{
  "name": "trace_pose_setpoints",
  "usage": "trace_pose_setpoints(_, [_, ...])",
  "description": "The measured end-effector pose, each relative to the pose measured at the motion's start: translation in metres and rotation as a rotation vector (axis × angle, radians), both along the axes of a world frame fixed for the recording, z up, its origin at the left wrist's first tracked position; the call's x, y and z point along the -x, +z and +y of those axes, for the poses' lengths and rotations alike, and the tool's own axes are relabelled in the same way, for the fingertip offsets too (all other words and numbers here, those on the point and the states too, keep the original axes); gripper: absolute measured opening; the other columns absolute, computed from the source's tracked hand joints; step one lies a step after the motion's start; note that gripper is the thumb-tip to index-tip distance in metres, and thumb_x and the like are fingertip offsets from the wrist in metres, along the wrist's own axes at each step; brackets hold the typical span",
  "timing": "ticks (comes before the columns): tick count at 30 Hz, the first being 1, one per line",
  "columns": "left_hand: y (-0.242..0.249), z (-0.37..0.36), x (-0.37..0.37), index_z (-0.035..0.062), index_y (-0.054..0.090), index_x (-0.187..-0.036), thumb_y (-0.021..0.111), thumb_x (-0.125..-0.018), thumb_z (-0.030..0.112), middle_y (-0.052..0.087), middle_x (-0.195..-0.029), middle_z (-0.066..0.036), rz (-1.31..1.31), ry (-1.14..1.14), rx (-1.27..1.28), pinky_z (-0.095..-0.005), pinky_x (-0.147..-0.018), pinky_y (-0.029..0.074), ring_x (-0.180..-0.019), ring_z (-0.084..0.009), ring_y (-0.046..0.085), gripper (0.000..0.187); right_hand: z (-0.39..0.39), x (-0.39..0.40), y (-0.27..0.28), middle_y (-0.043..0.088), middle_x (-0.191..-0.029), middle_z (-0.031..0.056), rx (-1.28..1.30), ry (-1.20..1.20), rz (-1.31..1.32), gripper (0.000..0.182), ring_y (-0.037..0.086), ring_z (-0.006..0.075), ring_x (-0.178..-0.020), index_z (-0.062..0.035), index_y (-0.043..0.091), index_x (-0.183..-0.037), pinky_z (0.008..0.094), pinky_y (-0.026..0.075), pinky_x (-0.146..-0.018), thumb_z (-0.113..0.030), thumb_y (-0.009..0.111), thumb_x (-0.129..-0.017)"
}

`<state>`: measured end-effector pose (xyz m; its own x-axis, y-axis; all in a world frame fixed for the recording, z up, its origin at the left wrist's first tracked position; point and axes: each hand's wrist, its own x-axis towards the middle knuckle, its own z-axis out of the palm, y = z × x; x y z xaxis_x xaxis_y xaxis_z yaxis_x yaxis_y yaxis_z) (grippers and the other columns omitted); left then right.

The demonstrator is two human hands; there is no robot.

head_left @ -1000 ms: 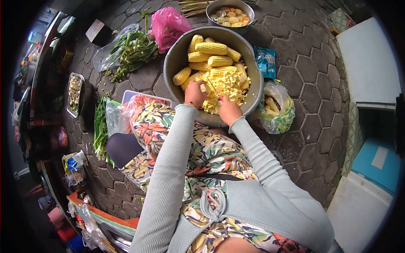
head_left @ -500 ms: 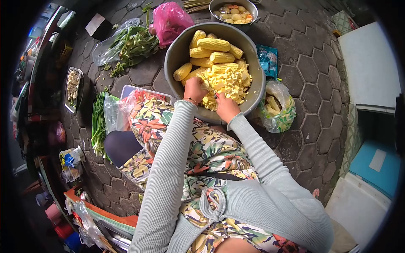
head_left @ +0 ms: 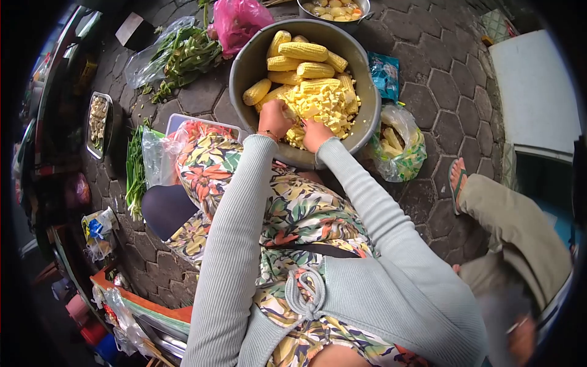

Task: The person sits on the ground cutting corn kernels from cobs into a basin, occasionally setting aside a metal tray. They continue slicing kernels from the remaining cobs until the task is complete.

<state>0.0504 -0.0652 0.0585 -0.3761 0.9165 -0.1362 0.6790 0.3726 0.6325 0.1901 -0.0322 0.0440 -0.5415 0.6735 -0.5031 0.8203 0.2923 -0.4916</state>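
Stepping person [head_left: 520, 226]: khaki trousers and a flip-flop [head_left: 455, 186] now show at the right, where only toes showed before.
Cut corn [head_left: 319, 107]: heaped in the basin [head_left: 370, 92], beside the left hand [head_left: 275, 119] and just beyond the right hand [head_left: 317, 136].
Left hand: fingers curled; cannot tell whether they clamp anything.
Right hand: closed on a red handle [head_left: 304, 123], mostly hidden.
Cobs [head_left: 304, 51]: at least eight.
Containers: one basin, one pot [head_left: 351, 25], one pink bag [head_left: 238, 25].

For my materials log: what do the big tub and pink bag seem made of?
The big tub: probably dull grey plastic, judging by its thick, smooth rim, though metal is possible. The pink bag: thin, glossy plastic film, by its crinkles and highlights.
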Motion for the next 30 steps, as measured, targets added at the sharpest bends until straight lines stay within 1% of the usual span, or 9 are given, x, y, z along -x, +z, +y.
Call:
trace_pose_setpoints(4, [0.000, 0.003, 0.001, -0.0011, 0.060, -0.076, 0.077, -0.048, 0.012, 0.059, -0.080, -0.019, 0.005, 0.057, 0.034, -0.0355, -0.071, 0.045, -0.080, -0.0318, 0.057, 0.036, 0.000, -0.003, 0.009, 0.058, -0.090, 0.0223, 0.039, -0.003, -0.034, 0.024, 0.056, 0.0337, -0.087, 0.0018, 0.050, -0.096, 0.0415, 0.045, -0.075, -0.016, 0.046, -0.079])
trace_pose_setpoints(7, [-0.008, -0.001, 0.000, -0.0011, 0.060, -0.075, 0.076, -0.048, 0.012, 0.059, -0.078, -0.019, 0.019, 0.071, -0.054, -0.0363, -0.069, 0.045, -0.077, -0.0321, 0.057, 0.034, -0.005, -0.011, 0.021, 0.058, -0.091, 0.0218, 0.082, 0.010, -0.029, 0.028, 0.056, 0.0331, -0.088, 0.0017, 0.050, -0.101, 0.0406, 0.044, -0.077, -0.014, 0.047, -0.078])
trace_pose_setpoints(10, [-0.010, 0.000, 0.006, -0.0019, 0.060, -0.075, 0.077, -0.046, 0.014, 0.059, -0.073, -0.019, 0.069, 0.026, -0.037, -0.0334, -0.066, 0.046, -0.072, -0.0306, 0.058, 0.037, 0.003, 0.005, -0.002, 0.057, -0.093, 0.0218, 0.063, 0.056, -0.113, 0.028, 0.056, 0.0329, -0.089, 0.0001, 0.050, -0.103, 0.0402, 0.045, -0.077, -0.011, 0.045, -0.077])
trace_pose_setpoints(14, [-0.011, -0.006, 0.006, -0.0014, 0.059, -0.074, 0.078, -0.045, 0.013, 0.059, -0.073, -0.019, 0.066, 0.023, -0.039, -0.0336, -0.066, 0.046, -0.072, -0.0309, 0.059, 0.037, -0.008, -0.003, -0.003, 0.057, -0.094, 0.0219, 0.009, 0.036, -0.030, 0.026, 0.056, 0.0331, -0.088, -0.0001, 0.052, -0.099, 0.0404, 0.046, -0.076, -0.012, 0.043, -0.077])
trace_pose_setpoints(15, [-0.011, -0.007, 0.003, -0.0006, 0.060, -0.073, 0.078, -0.045, 0.013, 0.059, -0.073, -0.019, 0.076, 0.079, -0.061, -0.0339, -0.066, 0.046, -0.072, -0.0313, 0.058, 0.037, -0.012, -0.008, 0.011, 0.057, -0.096, 0.0217, 0.071, 0.016, -0.072, 0.025, 0.056, 0.0326, -0.090, 0.0009, 0.051, -0.097, 0.0399, 0.045, -0.077, -0.013, 0.044, -0.077])
trace_pose_setpoints(19, [-0.011, -0.004, 0.003, -0.0003, 0.059, -0.073, 0.076, -0.047, 0.014, 0.058, -0.076, -0.018, 0.070, 0.023, -0.044, -0.0351, -0.068, 0.046, -0.075, -0.0320, 0.057, 0.035, -0.013, -0.010, -0.004, 0.057, -0.096, 0.0211, 0.048, 0.007, -0.132, 0.026, 0.057, 0.0307, -0.091, 0.0006, 0.053, -0.096, 0.0386, 0.045, -0.078, -0.015, 0.045, -0.078])
trace_pose_setpoints(23, [-0.007, -0.009, -0.008, 0.0002, 0.058, -0.073, 0.074, -0.048, 0.013, 0.057, -0.079, -0.018, 0.050, 0.024, -0.018, -0.0354, -0.069, 0.045, -0.077, -0.0319, 0.056, 0.032, -0.001, 0.011, -0.043, 0.057, -0.101, 0.0171, 0.032, -0.028, -0.171, 0.028, 0.056, 0.0290, -0.094, -0.0024, 0.058, -0.097, 0.0370, 0.045, -0.080, -0.016, 0.043, -0.077])
trace_pose_setpoints(27, [-0.008, -0.006, 0.001, 0.0004, 0.058, -0.075, 0.075, -0.049, 0.013, 0.058, -0.080, -0.017, 0.047, 0.059, -0.009, -0.0351, -0.070, 0.045, -0.078, -0.0312, 0.057, 0.034, -0.001, -0.005, -0.032, 0.057, -0.101, 0.0165, 0.033, 0.207, -0.267, 0.032, 0.056, 0.0280, -0.095, -0.0033, 0.058, -0.100, 0.0357, 0.046, -0.079, -0.018, 0.047, -0.074])
trace_pose_setpoints(30, [-0.009, -0.011, 0.000, 0.0002, 0.057, -0.078, 0.078, -0.047, 0.015, 0.059, -0.081, -0.018, 0.073, 0.070, 0.051, -0.0347, -0.070, 0.045, -0.079, -0.0306, 0.057, 0.040, 0.004, 0.003, -0.030, 0.055, -0.105, 0.0171, 0.123, 0.105, -0.313, 0.032, 0.054, 0.0277, -0.098, -0.0031, 0.058, -0.100, 0.0358, 0.044, -0.082, -0.018, 0.047, -0.074])
